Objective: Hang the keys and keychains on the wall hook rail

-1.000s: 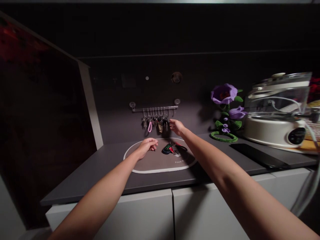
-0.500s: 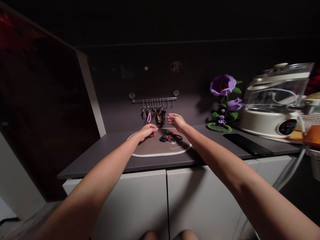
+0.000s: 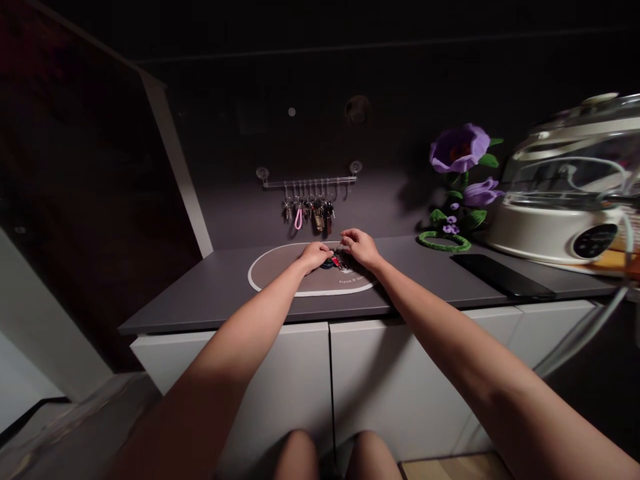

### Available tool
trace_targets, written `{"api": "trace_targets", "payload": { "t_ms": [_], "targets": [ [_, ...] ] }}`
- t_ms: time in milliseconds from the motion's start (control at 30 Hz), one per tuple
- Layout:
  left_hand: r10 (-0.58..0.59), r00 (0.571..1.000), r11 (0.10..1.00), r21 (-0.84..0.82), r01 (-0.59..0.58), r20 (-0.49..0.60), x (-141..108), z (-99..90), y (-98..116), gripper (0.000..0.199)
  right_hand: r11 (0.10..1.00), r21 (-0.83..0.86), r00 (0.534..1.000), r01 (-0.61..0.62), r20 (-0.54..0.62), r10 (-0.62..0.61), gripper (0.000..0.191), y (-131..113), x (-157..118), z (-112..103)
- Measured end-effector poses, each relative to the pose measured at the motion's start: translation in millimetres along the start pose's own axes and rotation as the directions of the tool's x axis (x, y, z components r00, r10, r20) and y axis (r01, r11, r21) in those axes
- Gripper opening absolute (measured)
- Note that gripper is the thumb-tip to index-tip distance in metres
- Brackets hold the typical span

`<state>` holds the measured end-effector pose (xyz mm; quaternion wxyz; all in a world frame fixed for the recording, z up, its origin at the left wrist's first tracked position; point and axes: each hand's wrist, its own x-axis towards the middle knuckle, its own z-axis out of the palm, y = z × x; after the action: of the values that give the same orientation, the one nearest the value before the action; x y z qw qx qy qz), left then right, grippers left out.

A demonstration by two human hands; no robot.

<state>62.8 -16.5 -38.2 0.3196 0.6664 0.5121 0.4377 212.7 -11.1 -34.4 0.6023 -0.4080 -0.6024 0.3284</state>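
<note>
A bunch of keys (image 3: 337,263) with a red tag and a dark round fob lies on the oval brown mat (image 3: 273,270) with a white rim. At its left, my left hand (image 3: 316,256) has its fingers closed on the dark fob end. My right hand (image 3: 362,248) bends over the right end, fingers curled in against the keys, hiding the black strap there. On the wall just above, a clear hook rail (image 3: 310,182) carries several hanging keys (image 3: 319,217), among them a pink loop (image 3: 299,218).
Right of the mat stand purple felt flowers (image 3: 459,150) with a green ring base (image 3: 445,241). A black phone-like slab (image 3: 501,275) lies near the counter (image 3: 170,293) edge. A white appliance with a clear cover (image 3: 545,230) fills the far right. White cabinet doors (image 3: 285,373) are below.
Both hands have come down onto the bunch of keys on the mat, the left one moving right. The camera view has shifted, so the wall rail sits higher in the picture.
</note>
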Motion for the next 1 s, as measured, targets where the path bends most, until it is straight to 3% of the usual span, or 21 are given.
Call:
{"api": "trace_targets", "payload": {
  "t_ms": [167, 333, 767, 1000],
  "targets": [
    [0.022, 0.988, 0.999, 0.032, -0.028, 0.152, -2, -10.4, -2, 0.012, 0.979, -0.197, 0.998, 0.055, 0.015, -0.053, 0.014, 2, 1, 0],
    [-0.012, 0.976, 1.000, -0.011, 0.015, 0.219, -7, -14.3, 3, 0.010, 0.885, -0.455, 0.995, 0.095, 0.081, -0.065, 0.020, -6, -4, 2],
    [-0.027, 0.983, 0.985, -0.162, 0.057, 0.183, -7, -12.8, 1, 0.008, 0.777, -0.605, 0.985, 0.172, 0.131, -0.116, 0.023, -12, -5, 2],
    [-0.043, 0.995, 0.943, -0.324, 0.068, 0.085, -8, -15.0, 5, 0.011, 0.779, -0.600, 0.983, 0.184, 0.114, -0.144, 0.025, -14, -5, 1]
  ]
}}
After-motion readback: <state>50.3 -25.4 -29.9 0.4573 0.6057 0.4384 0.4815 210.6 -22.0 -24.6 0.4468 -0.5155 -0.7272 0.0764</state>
